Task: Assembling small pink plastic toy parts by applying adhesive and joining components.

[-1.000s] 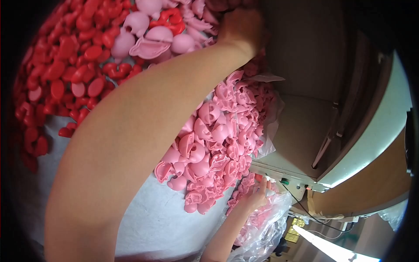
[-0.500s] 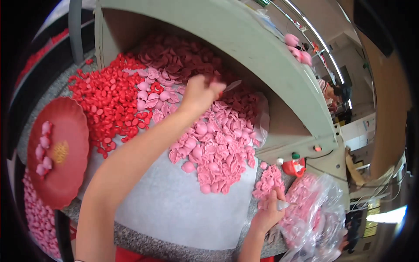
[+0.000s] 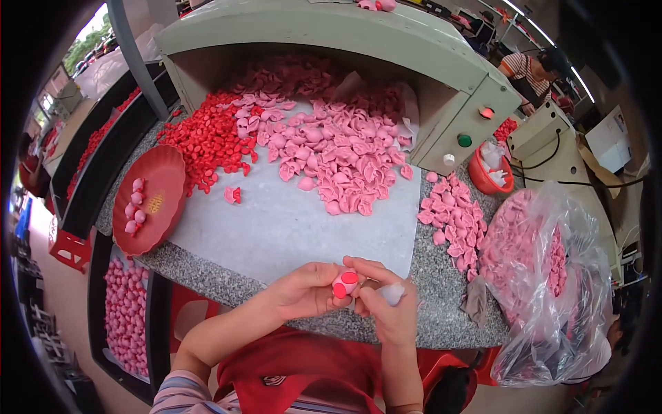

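Observation:
In front of my body, just over the near table edge, both hands meet. My left hand (image 3: 303,291) pinches a small pink plastic piece with two red ovals (image 3: 346,281). Fingers of my right hand (image 3: 392,319) come up against the same piece, and that hand is closed round a small whitish translucent tube (image 3: 395,293). A heap of pink shell-like plastic parts (image 3: 345,148) lies on a white sheet (image 3: 276,234), with glossy red parts (image 3: 210,138) left of it. Between heap and hands, one pink-and-red piece (image 3: 233,195) lies alone.
A red scalloped plate (image 3: 155,207) at left carries several joined pink pieces. Behind stands a pale metal hood (image 3: 310,31). More pink parts (image 3: 452,214), a red cup (image 3: 491,176) and a clear bag (image 3: 552,297) lie at right; a black bin (image 3: 124,317) stands lower left.
My left arm has come back from the heap under the hood, and my left hand now holds a pink-and-red piece. My right hand has moved left with the tube. The view has shifted.

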`<state>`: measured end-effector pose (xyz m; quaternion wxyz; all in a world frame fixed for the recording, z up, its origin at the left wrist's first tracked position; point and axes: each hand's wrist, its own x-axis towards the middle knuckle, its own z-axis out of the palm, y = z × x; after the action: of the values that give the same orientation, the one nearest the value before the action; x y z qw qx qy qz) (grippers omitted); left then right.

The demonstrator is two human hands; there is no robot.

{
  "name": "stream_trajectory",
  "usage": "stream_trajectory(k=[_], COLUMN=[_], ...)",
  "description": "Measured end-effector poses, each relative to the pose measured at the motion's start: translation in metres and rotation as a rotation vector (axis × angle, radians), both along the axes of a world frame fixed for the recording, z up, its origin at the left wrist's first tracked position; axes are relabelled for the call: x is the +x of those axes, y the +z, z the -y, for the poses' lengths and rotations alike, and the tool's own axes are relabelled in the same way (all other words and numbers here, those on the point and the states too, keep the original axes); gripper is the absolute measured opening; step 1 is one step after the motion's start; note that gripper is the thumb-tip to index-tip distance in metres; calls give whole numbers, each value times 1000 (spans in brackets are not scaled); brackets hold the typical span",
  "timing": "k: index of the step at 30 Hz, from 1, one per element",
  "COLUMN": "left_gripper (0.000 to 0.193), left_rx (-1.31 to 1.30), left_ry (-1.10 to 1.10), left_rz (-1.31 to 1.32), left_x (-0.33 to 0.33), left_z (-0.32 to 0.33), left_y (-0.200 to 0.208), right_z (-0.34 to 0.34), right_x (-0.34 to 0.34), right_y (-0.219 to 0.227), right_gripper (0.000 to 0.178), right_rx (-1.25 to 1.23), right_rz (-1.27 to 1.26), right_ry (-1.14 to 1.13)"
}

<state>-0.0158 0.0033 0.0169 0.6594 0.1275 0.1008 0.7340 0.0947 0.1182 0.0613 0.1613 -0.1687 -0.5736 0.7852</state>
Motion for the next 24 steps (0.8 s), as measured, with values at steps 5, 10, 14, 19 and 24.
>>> stream_trajectory(k=[5, 10, 14, 19, 24], left_gripper=[33, 31, 29, 28, 29], left_rx=[-177, -225, -242, -289, -312], left_ry=[52, 51, 61, 58, 52], left_rz=[-58, -80, -98, -130, -127], left_x=[8, 4, 2, 1, 0], left_z=[1, -2, -5, -5, -2], left_y=[-5, -9, -7, -2, -2], right_z=[-4, -7, -13, -14, -14], right_x=[8, 3, 1, -1, -3], right_y=[-5, -14, -19, -31, -29], right_gripper=[29, 28, 27, 25, 26], right_rx=[15, 46, -19, -29, -91], right_rz=[9, -23, -4, -82, -66], right_ry=[42, 15, 52, 65, 111])
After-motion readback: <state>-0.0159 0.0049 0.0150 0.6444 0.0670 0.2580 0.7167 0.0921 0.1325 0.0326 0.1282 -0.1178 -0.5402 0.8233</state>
